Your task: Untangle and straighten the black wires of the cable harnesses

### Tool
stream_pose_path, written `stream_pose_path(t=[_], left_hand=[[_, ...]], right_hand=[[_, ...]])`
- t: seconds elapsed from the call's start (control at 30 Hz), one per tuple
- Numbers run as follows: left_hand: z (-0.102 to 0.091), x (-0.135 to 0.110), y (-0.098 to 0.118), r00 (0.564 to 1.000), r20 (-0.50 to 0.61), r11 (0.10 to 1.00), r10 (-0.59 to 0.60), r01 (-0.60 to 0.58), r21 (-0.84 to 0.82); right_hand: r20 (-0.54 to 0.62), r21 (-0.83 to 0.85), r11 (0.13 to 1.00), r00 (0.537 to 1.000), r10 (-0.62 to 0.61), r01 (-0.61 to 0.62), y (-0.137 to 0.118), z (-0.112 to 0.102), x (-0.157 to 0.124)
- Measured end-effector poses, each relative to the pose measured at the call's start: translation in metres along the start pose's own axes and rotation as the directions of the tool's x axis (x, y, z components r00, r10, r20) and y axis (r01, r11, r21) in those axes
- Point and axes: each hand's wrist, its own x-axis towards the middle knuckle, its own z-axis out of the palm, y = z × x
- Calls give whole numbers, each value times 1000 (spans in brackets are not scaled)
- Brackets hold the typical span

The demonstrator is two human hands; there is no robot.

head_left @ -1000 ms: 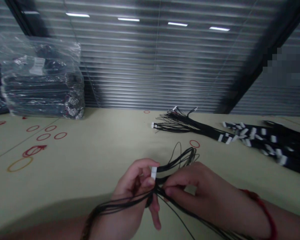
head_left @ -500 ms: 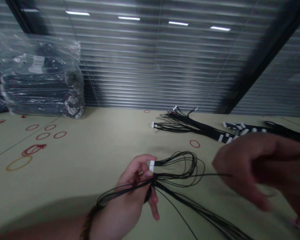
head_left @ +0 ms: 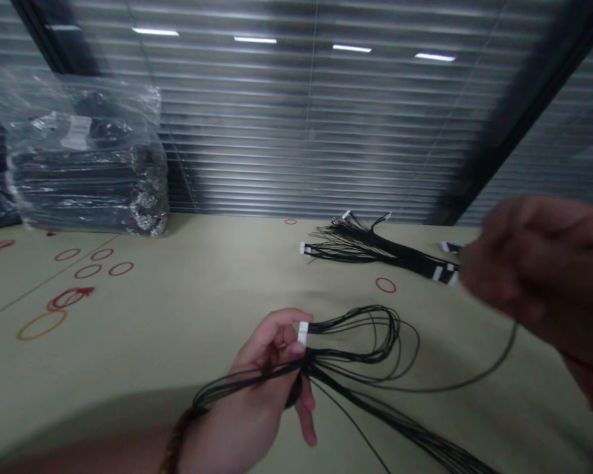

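Between the thumb and fingers of my left hand (head_left: 264, 378) is a wire harness, pinched at its white connector (head_left: 303, 333). Its black wires (head_left: 393, 336) loop out to the right and back to the hand. One bunch hangs toward the lower right, and another runs left over the wrist. My right hand (head_left: 528, 263), blurred, is raised at the right with its fingers closed. A single black wire (head_left: 469, 387) curves from the harness up to that hand, and its end is hidden in the fingers.
Behind my hands lies a bundle of black cables (head_left: 400, 253) with white connectors. Red rubber bands (head_left: 121, 268) and a yellow band (head_left: 42, 325) lie on the table (head_left: 217, 276). A clear plastic bag of black cables (head_left: 84, 171) stands back left, before window blinds (head_left: 257, 131).
My right hand has moved up and right, and its fingers have closed. The single wire, straight before, now sags in a curve. My left hand keeps its grip.
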Motion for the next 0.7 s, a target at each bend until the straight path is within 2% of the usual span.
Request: stream_pose_path(t=[0.03,0.07,0.13,0.2,0.27,0.47,0.57,0.7], left_hand=[[-1,-1,0,1000,8,1000,-1,1,-6],[-1,-1,0,1000,17,1000,-5,5,-9],[-2,-2,-1,999,42,1000,-10,11,-19],[-1,-4,-1,997,71,999,-9,12,-42],[0,-5,-2,996,91,997,-4,11,-74],[0,-6,-3,996,84,994,-40,48,-99],[-1,-6,-5,996,91,991,-18,29,-128],[-2,-7,-9,995,100,998,5,2,-63]], right_hand=[[99,139,990,995,-13,-1,-12,10,-3],[210,188,982,976,-59,19,-22,21,-6],[247,135,987,962,-113,81,-35,42,-15],[223,43,988,962,-155,150,-39,58,-22],[212,17,982,960,-185,186,-38,67,-27],[218,1,977,953,-210,215,-37,69,-29],[191,-20,971,954,-229,237,-40,68,-30],[183,-46,968,954,-236,248,-42,68,-32]])
